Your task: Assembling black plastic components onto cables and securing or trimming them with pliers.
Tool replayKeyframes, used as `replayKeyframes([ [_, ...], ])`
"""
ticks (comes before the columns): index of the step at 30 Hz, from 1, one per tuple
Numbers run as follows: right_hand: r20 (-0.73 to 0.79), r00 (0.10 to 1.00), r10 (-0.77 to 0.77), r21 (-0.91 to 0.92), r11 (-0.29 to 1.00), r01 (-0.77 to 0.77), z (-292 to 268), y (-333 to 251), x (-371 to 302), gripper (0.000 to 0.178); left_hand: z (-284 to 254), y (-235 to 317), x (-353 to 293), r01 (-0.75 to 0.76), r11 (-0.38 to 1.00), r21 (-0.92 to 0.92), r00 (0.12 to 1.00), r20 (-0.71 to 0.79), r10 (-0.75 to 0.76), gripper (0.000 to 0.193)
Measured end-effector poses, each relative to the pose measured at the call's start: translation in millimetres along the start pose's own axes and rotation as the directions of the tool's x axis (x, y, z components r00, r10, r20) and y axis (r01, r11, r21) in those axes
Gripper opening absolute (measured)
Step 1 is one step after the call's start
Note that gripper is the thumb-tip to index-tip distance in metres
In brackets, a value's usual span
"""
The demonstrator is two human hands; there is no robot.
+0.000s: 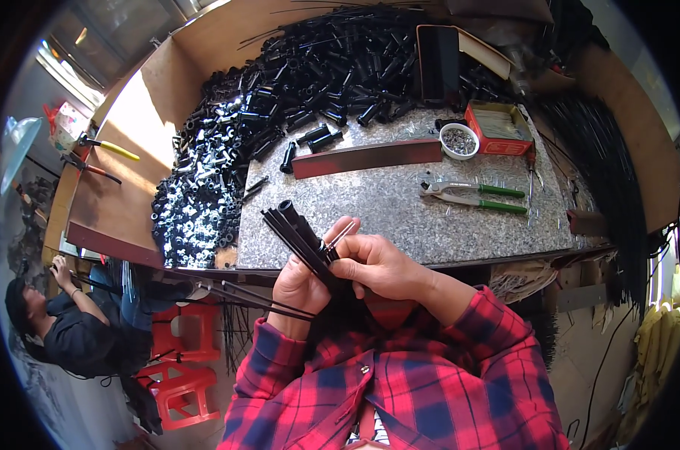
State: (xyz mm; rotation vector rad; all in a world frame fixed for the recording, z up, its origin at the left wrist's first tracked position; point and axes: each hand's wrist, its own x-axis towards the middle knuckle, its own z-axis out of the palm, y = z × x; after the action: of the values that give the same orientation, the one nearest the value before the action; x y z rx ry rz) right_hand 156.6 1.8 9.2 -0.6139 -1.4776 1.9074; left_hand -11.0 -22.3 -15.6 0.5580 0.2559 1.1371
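Observation:
My left hand is closed around a black plastic tube and some thin black rods beside it, held tilted over the near edge of the worktop. More thin black rods stick out leftward across my left wrist. My right hand pinches at the near end of the tube, thumb and fingers pressed together. A few thin, pale, wire-like pieces poke up between its fingers. My fingers partly hide where these pieces meet the tube.
Black tubes heap up at the back and left of the speckled slab. On the slab are a dark red strip, green-handled pliers, a white bowl and a red box. Black rods lie right; a person sits left.

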Motion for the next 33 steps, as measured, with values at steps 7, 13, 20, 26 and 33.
replayKeyframes([
  [7, -0.131, 0.931, -0.342, -0.35, 0.894, 0.279, 19.3, -0.8, 6.5, 0.016, 26.3, 15.4, 0.3, -0.264, 0.932, 0.249, 0.922, -0.218, 0.32, 0.051],
  [13, -0.047, 0.823, -0.566, -0.482, 0.734, 0.477, 35.0, -9.1, 30.8, 0.013, 44.3, 29.5, -24.0, -0.416, 0.836, 0.358, 0.843, -0.191, 0.502, 0.043],
  [20, -0.07, 0.816, -0.574, -0.499, 0.728, 0.47, 48.8, -3.5, 40.2, 0.017, 50.7, 45.6, -31.8, -0.281, 0.599, 0.75, 0.732, -0.236, 0.639, 0.021],
  [26, -0.015, 0.83, -0.557, -0.569, 0.687, 0.451, 54.9, -3.8, 39.9, 0.02, 43.0, 49.9, -34.8, -0.287, 0.513, 0.809, 0.691, -0.197, 0.696, 0.02],
  [33, -0.056, 0.963, -0.262, -0.363, 0.904, 0.225, 53.5, -10.0, 38.4, 0.017, 29.8, 53.0, -43.1, -0.293, 0.503, 0.813, 0.677, -0.195, 0.71, 0.019],
])
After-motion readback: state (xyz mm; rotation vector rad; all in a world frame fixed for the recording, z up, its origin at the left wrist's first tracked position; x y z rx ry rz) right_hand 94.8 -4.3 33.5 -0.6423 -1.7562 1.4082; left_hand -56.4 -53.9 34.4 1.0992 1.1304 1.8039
